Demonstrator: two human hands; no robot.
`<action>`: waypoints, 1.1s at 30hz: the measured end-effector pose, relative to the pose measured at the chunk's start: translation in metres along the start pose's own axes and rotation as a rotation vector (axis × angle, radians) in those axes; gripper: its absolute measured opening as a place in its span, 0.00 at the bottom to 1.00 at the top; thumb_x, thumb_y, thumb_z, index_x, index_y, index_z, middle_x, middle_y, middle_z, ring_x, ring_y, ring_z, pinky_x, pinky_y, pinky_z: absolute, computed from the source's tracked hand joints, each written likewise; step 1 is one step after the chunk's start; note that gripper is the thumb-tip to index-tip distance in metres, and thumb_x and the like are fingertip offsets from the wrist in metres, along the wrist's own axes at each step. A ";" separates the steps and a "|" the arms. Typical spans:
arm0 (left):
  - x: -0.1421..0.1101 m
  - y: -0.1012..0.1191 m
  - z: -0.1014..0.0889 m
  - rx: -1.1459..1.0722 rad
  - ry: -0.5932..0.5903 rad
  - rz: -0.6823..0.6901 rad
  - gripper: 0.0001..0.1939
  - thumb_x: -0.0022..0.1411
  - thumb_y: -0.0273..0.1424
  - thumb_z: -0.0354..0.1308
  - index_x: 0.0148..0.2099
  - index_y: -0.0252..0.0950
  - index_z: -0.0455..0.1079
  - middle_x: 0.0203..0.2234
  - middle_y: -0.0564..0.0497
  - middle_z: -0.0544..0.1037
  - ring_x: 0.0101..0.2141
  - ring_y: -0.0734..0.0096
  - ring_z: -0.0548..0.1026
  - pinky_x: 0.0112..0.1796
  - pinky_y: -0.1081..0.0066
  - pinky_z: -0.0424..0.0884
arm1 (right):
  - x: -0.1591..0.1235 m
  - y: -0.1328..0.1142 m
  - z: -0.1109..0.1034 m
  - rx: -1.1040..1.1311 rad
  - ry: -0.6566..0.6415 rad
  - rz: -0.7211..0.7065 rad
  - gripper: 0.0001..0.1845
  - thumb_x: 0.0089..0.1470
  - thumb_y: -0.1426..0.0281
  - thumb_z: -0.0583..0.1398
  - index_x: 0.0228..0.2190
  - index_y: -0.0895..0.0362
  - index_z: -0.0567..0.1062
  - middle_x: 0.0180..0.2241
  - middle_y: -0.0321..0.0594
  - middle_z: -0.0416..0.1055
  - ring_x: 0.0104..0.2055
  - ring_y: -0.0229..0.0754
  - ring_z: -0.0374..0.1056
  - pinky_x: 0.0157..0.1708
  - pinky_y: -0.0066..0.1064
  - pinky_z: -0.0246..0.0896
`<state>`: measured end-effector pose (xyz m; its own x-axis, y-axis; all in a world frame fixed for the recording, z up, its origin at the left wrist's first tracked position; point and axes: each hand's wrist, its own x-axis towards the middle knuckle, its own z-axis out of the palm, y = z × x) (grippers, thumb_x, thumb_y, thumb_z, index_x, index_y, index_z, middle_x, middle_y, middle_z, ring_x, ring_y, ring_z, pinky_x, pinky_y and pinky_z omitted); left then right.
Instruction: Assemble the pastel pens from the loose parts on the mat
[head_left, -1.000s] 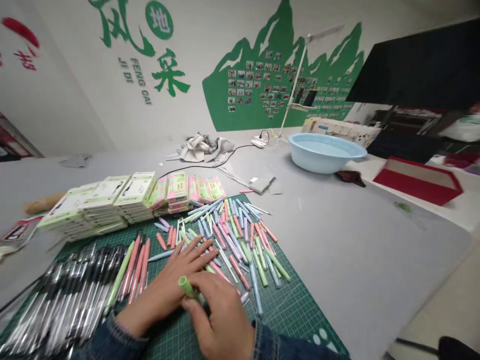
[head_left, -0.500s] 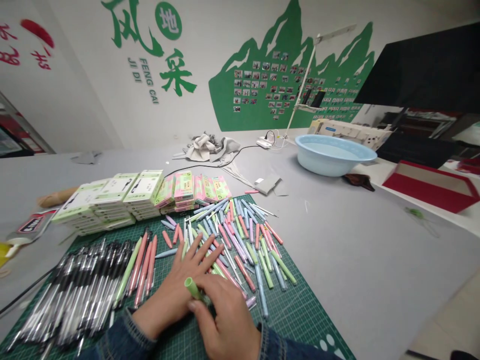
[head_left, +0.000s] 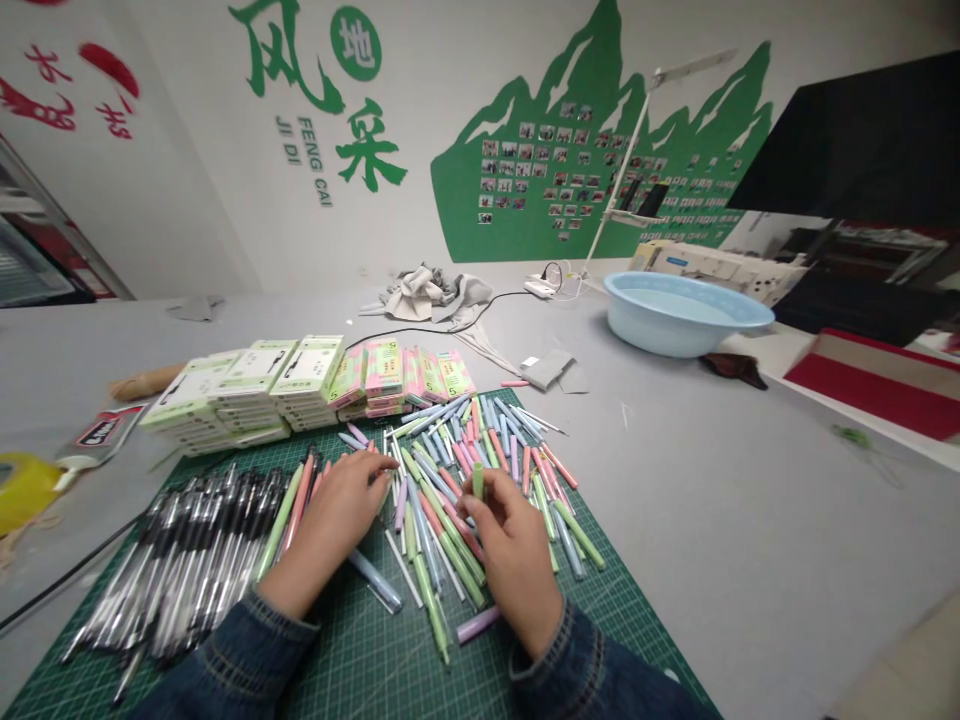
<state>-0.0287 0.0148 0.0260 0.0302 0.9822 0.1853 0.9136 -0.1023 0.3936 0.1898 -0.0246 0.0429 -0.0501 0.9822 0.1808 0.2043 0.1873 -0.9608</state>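
My right hand (head_left: 514,555) is shut on a pale green pen (head_left: 478,481), which stands nearly upright above the loose pile of pastel pens (head_left: 450,510). That pile lies on a green cutting mat (head_left: 367,640). My left hand (head_left: 330,530) rests on the mat with its fingers curled over the pile's left edge. I cannot tell whether it holds a pen. To its left lies a bundle of clear pens with black parts (head_left: 202,560). A pale blue pen (head_left: 375,582) and a lilac pen (head_left: 477,624) lie apart near my wrists.
Stacks of white-green boxes (head_left: 307,365) and pink-green boxes (head_left: 384,368) stand beyond the mat. Further back are a pale blue basin (head_left: 686,312), a crumpled grey cloth (head_left: 427,295) and a sewing machine (head_left: 712,262). A yellow tape roll (head_left: 26,490) lies at the left.
My right hand has moved right and away from my left, raising the green pen upright. My left hand's fingers have drawn together. The view has shifted, with the room sliding rightward.
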 end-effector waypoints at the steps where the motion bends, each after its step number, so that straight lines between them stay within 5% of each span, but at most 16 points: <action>1: 0.001 0.000 0.000 0.019 -0.013 0.024 0.14 0.61 0.30 0.50 0.44 0.38 0.76 0.43 0.46 0.78 0.47 0.57 0.72 0.50 0.57 0.64 | 0.004 0.002 -0.003 0.008 0.029 0.008 0.05 0.57 0.72 0.54 0.32 0.54 0.70 0.28 0.34 0.69 0.31 0.40 0.65 0.32 0.30 0.56; 13: 0.005 0.012 0.004 0.070 0.034 0.184 0.15 0.60 0.25 0.50 0.43 0.40 0.77 0.42 0.46 0.77 0.45 0.57 0.68 0.48 0.57 0.62 | 0.022 0.014 -0.013 0.197 0.138 0.119 0.04 0.51 0.70 0.57 0.32 0.56 0.70 0.28 0.36 0.71 0.31 0.42 0.69 0.29 0.30 0.61; 23: 0.012 0.034 0.012 0.038 -0.108 0.389 0.08 0.59 0.25 0.55 0.37 0.40 0.74 0.38 0.48 0.74 0.42 0.62 0.68 0.44 0.62 0.63 | 0.029 0.018 -0.018 0.174 0.149 0.052 0.03 0.50 0.72 0.56 0.31 0.56 0.69 0.28 0.35 0.70 0.31 0.41 0.68 0.35 0.34 0.63; 33: 0.013 0.034 0.006 0.038 -0.201 0.400 0.12 0.52 0.17 0.51 0.33 0.39 0.68 0.36 0.49 0.74 0.42 0.63 0.68 0.43 0.64 0.63 | 0.031 0.018 -0.022 0.180 0.178 0.048 0.03 0.50 0.71 0.57 0.30 0.56 0.70 0.27 0.35 0.70 0.32 0.41 0.67 0.36 0.33 0.64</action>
<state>0.0056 0.0247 0.0364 0.4588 0.8780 0.1365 0.8280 -0.4782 0.2928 0.2133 0.0091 0.0358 0.1315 0.9794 0.1531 0.0238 0.1513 -0.9882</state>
